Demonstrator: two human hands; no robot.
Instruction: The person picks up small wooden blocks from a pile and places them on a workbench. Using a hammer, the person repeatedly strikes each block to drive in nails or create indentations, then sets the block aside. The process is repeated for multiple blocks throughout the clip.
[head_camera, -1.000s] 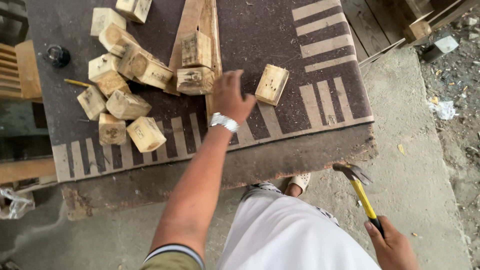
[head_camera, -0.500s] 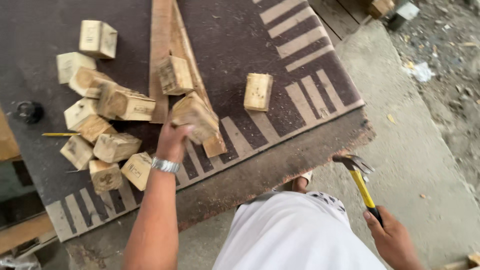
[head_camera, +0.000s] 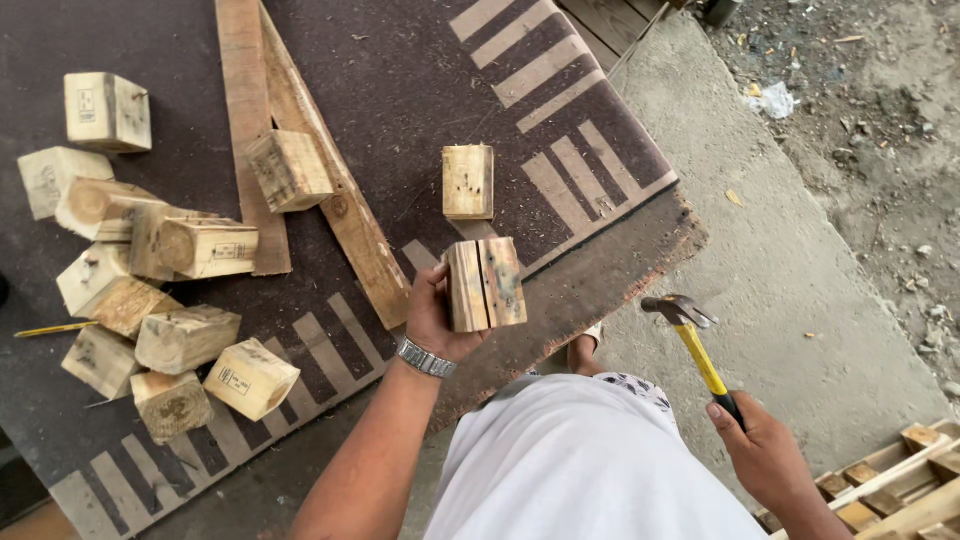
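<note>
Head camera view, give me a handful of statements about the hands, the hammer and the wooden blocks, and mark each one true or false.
1. The left hand holds a wooden block clear of the dark board. True.
2. The right hand is empty. False: it grips a yellow-handled hammer.
3. A single block stands alone on the board just beyond the held one. True.
4. The hammer head rests on the held block. False: it is off to the side, above the concrete floor.
5. The pile of blocks lies on the left part of the board. True.
</note>
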